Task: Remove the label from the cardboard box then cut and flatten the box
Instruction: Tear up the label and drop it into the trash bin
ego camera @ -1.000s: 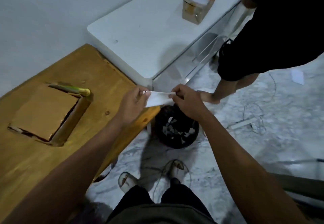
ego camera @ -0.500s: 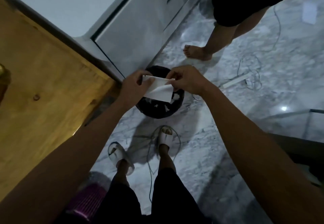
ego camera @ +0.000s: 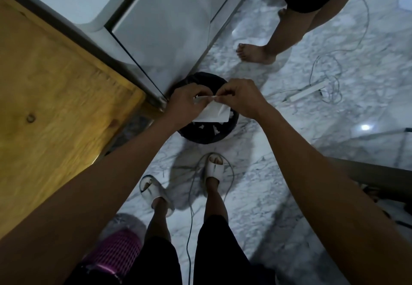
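Above the black waste bin [ego camera: 207, 136] on the marble floor [ego camera: 278, 195], the white label [ego camera: 214, 113] hangs between both hands. The left hand [ego camera: 186, 102] pinches its top edge with curled fingers; the right hand [ego camera: 239, 97] pinches the same edge just beside it, fingertips nearly touching. White scraps lie inside the bin. The wooden table [ego camera: 55, 97] stands to the left. A second person's bare foot [ego camera: 254, 54] rests beyond the bin. The cardboard box is out of view.

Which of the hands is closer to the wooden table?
Left. The left hand pinches the white label just beside the wooden table corner. The right hand pinches the label's other end, farther from the table, above the black bin.
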